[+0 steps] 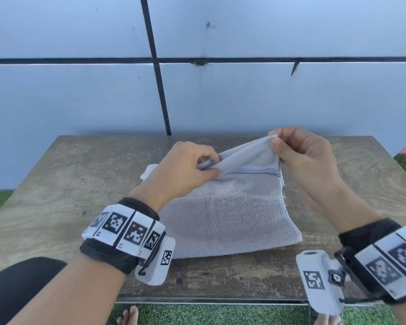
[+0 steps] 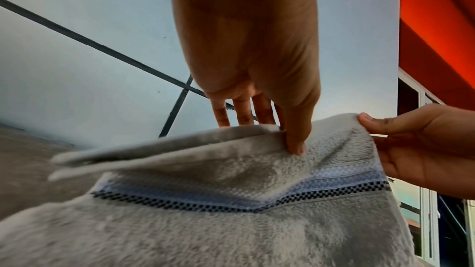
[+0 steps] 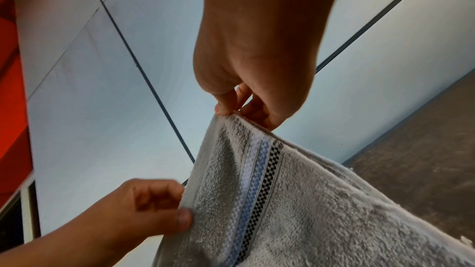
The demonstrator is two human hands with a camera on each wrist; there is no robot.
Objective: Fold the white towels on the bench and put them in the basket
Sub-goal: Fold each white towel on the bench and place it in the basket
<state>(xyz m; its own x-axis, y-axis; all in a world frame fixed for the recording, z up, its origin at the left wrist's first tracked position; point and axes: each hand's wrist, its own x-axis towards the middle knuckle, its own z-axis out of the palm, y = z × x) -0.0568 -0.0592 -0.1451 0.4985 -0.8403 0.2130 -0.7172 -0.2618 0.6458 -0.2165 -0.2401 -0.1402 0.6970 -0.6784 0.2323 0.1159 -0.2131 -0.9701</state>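
Observation:
A white towel (image 1: 230,214) with a blue and black checked stripe lies folded on the wooden bench (image 1: 80,179). Its far edge is lifted off the bench. My left hand (image 1: 185,167) pinches that edge near its left end, thumb on top of the cloth (image 2: 295,141). My right hand (image 1: 298,151) pinches the far right corner and holds it higher. In the right wrist view the right hand (image 3: 244,109) grips the corner of the towel (image 3: 295,210) from above. No basket is in view.
A pale tiled wall (image 1: 244,95) stands right behind the bench. Green artificial grass (image 1: 220,315) lies below the bench's near edge, with my bare toes on it. A dark-clad knee (image 1: 21,289) is at the lower left.

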